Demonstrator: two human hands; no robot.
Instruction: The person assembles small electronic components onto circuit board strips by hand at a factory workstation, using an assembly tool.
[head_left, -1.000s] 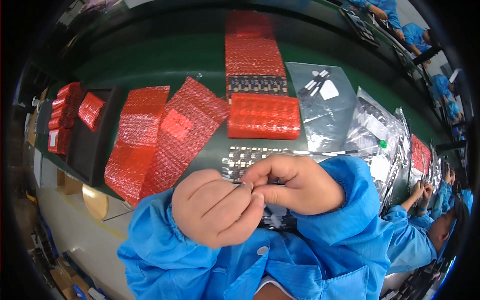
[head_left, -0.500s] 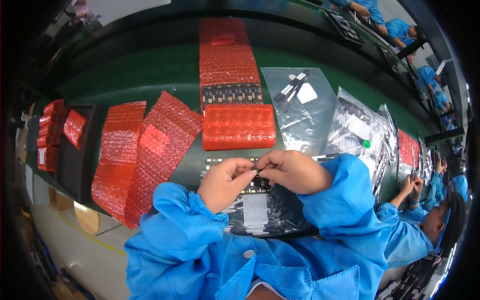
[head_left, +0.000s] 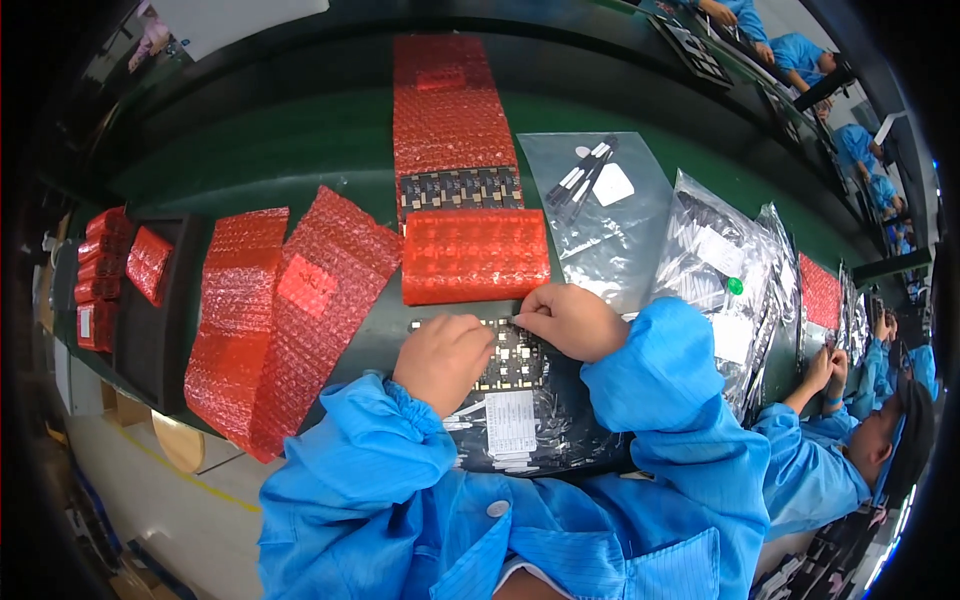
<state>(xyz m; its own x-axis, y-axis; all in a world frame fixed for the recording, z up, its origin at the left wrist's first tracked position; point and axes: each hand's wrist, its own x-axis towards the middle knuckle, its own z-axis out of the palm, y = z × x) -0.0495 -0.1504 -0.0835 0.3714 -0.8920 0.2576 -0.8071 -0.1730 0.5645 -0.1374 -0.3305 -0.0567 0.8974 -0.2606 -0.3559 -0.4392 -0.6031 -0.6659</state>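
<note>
A dark panel of small circuit boards [head_left: 515,368] with pale square pads lies in front of me. My left hand [head_left: 445,362] rests over its left part, fingers curled down and closed, their tips largely hidden. At the panel's upper right edge is my right hand [head_left: 578,322], thumb and forefinger pinched together. Whatever sits in that pinch is too small to make out. Just beyond my hands lies a folded red bubble-wrap bundle [head_left: 476,256]. Below the panel, a clear bag of thin dark-and-white parts [head_left: 560,430] carries a white label [head_left: 511,422].
A row of dark boards [head_left: 460,188] lies on red bubble wrap behind the bundle. Red bubble-wrap sheets [head_left: 325,300] and a black tray [head_left: 160,330] are at left. Clear bags [head_left: 590,225] of parts [head_left: 700,265] lie at right, where a co-worker in blue [head_left: 815,460] sits.
My hands have come apart from a shared pinch above the panel. The left moved left and flattened over the boards; the right shifted slightly up to the edge, uncovering the panel's middle.
</note>
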